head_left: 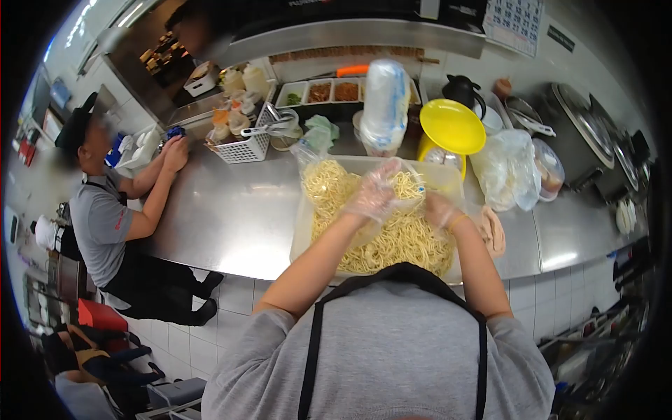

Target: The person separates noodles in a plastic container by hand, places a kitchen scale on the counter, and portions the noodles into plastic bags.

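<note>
A wide, clear plastic tub [299,234] on the steel counter holds a heap of loose yellow noodles [392,245]. My left hand [374,192], in a clear plastic glove, is closed at the left side of a portion of noodles [408,185] in what looks like a clear bag. My right hand [442,211], also gloved, is at the right side of that portion; its fingertips are partly hidden. Bagged noodles [325,180] rest in the tub's far left corner.
Behind the tub stand a tall plastic-wrapped stack [386,105], a yellow lid [452,126] and topping trays [332,91]. A white basket [241,148] of bottles is farther left. Right are plastic bags [505,171], a cloth [492,231] and cookers [577,129]. A co-worker [105,203] stands left.
</note>
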Demonstrator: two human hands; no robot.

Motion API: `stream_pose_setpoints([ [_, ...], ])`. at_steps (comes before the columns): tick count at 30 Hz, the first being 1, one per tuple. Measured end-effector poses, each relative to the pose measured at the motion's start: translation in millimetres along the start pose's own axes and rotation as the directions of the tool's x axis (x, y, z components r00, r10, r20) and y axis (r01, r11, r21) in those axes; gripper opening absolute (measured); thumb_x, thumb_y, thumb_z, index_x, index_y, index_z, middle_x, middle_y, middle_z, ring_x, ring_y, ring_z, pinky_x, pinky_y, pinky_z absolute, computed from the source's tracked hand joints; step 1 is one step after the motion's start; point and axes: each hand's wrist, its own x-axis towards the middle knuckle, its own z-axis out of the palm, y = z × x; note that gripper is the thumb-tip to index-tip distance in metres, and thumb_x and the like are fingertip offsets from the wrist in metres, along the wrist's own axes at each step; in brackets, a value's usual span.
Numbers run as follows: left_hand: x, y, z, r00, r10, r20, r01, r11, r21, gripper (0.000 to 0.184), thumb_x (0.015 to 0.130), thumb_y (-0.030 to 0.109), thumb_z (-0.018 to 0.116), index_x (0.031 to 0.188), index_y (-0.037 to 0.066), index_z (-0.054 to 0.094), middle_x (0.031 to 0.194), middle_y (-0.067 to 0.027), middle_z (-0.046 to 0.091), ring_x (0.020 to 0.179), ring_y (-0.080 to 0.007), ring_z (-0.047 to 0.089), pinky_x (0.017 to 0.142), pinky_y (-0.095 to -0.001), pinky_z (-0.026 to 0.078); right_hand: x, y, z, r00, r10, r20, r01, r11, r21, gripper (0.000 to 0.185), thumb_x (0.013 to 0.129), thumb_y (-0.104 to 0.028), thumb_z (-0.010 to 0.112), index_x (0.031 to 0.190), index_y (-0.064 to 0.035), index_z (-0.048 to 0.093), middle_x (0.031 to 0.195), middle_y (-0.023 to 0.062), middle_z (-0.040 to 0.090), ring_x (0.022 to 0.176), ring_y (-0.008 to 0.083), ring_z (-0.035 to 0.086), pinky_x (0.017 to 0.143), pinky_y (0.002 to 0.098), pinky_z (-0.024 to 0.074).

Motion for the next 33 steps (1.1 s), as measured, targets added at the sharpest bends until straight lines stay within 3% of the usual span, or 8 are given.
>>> stream_pose_setpoints([
  [1,3,-7,-6,1.000,0.012,-0.011,-0.012,1.000,0.007,0.066,0.074,-0.004,0.050,0.137,0.008,0.035,0.136,-0.0043,0.043,0.078,-0.0056,0.051,0.070,-0.0221,0.045,2,10,2,0.997,-0.012,-0.076,0.016,0.998,0.056,0.041,0.076,-0.011,0.057,0.115,-0.0031,0.049,0.106,0.0216,0.058,0.100,0.0357,0.055,0.089,0.0386,0.0426],
  [3,3,-12,-12,0.943,0.331,-0.025,-0.216,0.670,0.710,0.062,0.072,-0.004,0.048,0.133,0.006,0.042,0.131,-0.0056,0.048,0.090,-0.0096,0.053,0.081,-0.0232,0.043,1,0,-6,0.989,-0.025,-0.145,0.041,0.993,0.108,0.038,0.076,-0.012,0.059,0.112,-0.0039,0.050,0.102,0.0223,0.059,0.099,0.0371,0.055,0.088,0.0393,0.0426],
  [5,1,-14,-17,0.963,0.256,-0.087,-0.147,0.764,0.628,0.060,0.072,-0.003,0.048,0.131,0.006,0.044,0.128,-0.0078,0.049,0.097,-0.0138,0.053,0.086,-0.0253,0.042,-3,-10,-16,0.986,0.156,0.060,-0.158,0.987,0.035,0.034,0.076,-0.011,0.059,0.109,-0.0025,0.050,0.101,0.0220,0.058,0.099,0.0365,0.055,0.087,0.0394,0.0425],
  [18,-10,1,-8,0.955,0.291,-0.052,-0.209,0.790,0.577,0.053,0.074,0.005,0.051,0.127,0.003,0.049,0.126,-0.0163,0.049,0.116,-0.0276,0.047,0.099,-0.0328,0.036,-11,-7,-14,0.990,0.138,0.023,-0.138,0.990,0.002,0.031,0.078,-0.011,0.058,0.107,-0.0017,0.050,0.101,0.0215,0.059,0.098,0.0373,0.056,0.085,0.0396,0.0435],
  [24,-9,3,-6,0.958,0.280,-0.057,-0.196,0.791,0.580,0.052,0.074,0.004,0.052,0.126,0.002,0.049,0.124,-0.0150,0.050,0.114,-0.0255,0.048,0.099,-0.0323,0.036,-37,-38,-70,0.951,0.100,-0.293,-0.009,0.955,0.297,0.043,0.076,-0.013,0.065,0.116,-0.0063,0.050,0.106,0.0178,0.059,0.093,0.0270,0.057,0.083,0.0340,0.0447],
  [27,-9,2,-6,0.947,0.315,-0.061,-0.210,0.753,0.624,0.052,0.074,0.004,0.053,0.126,0.002,0.049,0.125,-0.0146,0.049,0.116,-0.0252,0.047,0.099,-0.0320,0.036,-43,-72,-86,0.987,0.153,-0.045,-0.146,0.981,0.128,0.043,0.077,-0.016,0.064,0.116,-0.0067,0.050,0.105,0.0182,0.060,0.094,0.0290,0.058,0.083,0.0350,0.0454],
  [29,-9,3,-5,0.952,0.298,-0.075,-0.199,0.782,0.590,0.052,0.074,0.005,0.052,0.126,0.002,0.049,0.124,-0.0172,0.049,0.117,-0.0294,0.046,0.100,-0.0345,0.034,-41,-59,-56,0.963,0.064,0.263,0.022,0.950,-0.312,0.044,0.076,-0.016,0.064,0.117,-0.0073,0.050,0.102,0.0188,0.061,0.094,0.0322,0.059,0.082,0.0373,0.0460],
  [33,-9,0,-8,0.951,0.293,-0.101,-0.183,0.795,0.579,0.052,0.075,0.005,0.054,0.127,0.003,0.048,0.126,-0.0150,0.047,0.118,-0.0264,0.045,0.101,-0.0333,0.034,-35,-47,-42,0.959,0.105,0.264,-0.054,0.979,-0.194,0.046,0.072,-0.015,0.065,0.115,-0.0074,0.051,0.098,0.0187,0.061,0.093,0.0339,0.058,0.081,0.0393,0.0453],
])
